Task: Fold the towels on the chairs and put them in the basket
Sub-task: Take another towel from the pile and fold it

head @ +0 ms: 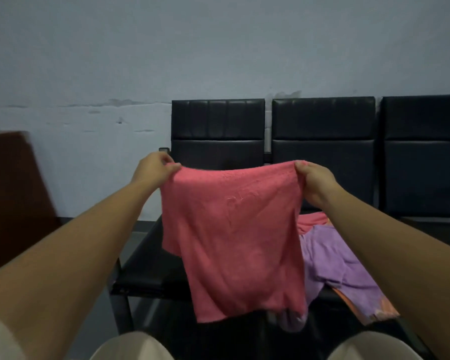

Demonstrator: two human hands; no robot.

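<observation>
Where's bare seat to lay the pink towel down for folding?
Left chair seat, between its outer edge and the hanging pink towel, shows bare. Middle seat is crowded: purple towel, second pink towel, orange towel. Right seat mostly hidden.

The person's forearms are bare as far as the left hand [153, 168] and the right hand [315, 183]. A blurred patch of pale cream fabric [0, 339] shows by the left upper arm; sleeve or shirt, unclear. Plain pale cream cloth legwear [130, 346] covers both knees.
</observation>
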